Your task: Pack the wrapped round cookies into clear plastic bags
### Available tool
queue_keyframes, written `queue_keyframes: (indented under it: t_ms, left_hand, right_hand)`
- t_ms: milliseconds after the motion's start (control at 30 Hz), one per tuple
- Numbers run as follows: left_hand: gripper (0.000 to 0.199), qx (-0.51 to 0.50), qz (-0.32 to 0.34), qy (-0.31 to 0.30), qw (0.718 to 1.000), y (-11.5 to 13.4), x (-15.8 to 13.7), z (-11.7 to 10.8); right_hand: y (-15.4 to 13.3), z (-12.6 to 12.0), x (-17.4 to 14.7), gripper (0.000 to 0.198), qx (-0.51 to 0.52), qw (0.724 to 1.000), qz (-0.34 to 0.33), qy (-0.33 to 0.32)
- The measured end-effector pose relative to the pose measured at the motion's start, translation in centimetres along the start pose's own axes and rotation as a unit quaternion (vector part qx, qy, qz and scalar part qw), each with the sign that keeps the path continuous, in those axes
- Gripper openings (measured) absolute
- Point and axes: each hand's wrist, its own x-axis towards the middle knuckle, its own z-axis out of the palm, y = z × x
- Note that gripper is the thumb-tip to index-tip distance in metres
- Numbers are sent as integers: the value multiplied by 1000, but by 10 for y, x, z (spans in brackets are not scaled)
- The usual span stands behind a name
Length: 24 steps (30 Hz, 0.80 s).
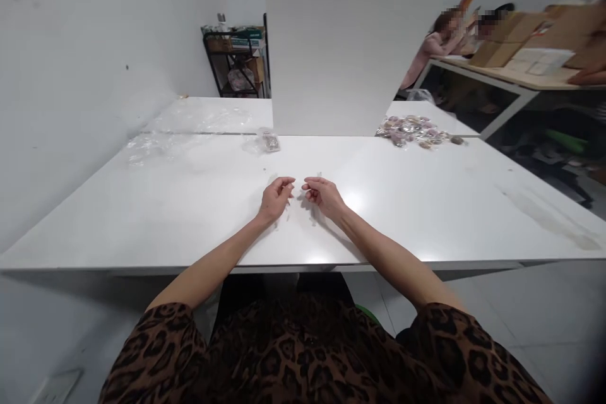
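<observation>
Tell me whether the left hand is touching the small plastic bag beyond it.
Apart. The head view shows a strip of white tabletop between the left hand's fingers and the small plastic bag, which lies farther back.

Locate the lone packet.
In the head view, the packet lies left of centre on the table, beyond the left hand, near the white panel.

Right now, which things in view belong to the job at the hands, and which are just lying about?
Likely the job's:
- faint bits by the left hand and right hand, too small to identify
- packet, nearby but untouched
- perhaps the wrapped pile, farther off

Probably just lying about:
- clear plastic
- shelf
- boxes
</observation>
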Motion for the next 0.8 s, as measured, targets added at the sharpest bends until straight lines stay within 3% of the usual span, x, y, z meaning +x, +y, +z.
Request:
queue_keyframes:
  t_ms: [200, 367, 500, 633, 733, 800]
  left_hand:
    - [21, 170, 66, 124, 975, 9, 45, -33]
    - [27, 321, 2, 146, 936, 16, 113, -54]
    - [47, 430, -93, 183, 879, 10, 162, -50]
    - [74, 509, -121, 181, 833, -4, 189, -37]
    - [67, 516, -138, 177, 827, -11, 195, -31]
    - [60, 494, -137, 178, 840, -12, 193, -31]
  right_hand:
    - [8, 20, 26, 15, 30, 1000, -8, 4]
    - [17, 10, 41, 18, 30, 999, -22, -6]
    - [16, 8, 47, 22, 9, 999, -40, -25]
    - [15, 9, 52, 24, 4, 999, -41, -31]
    - [15, 8, 53, 23, -5, 998, -49, -42]
    - [15, 7, 53, 21, -13, 997, -54, -46]
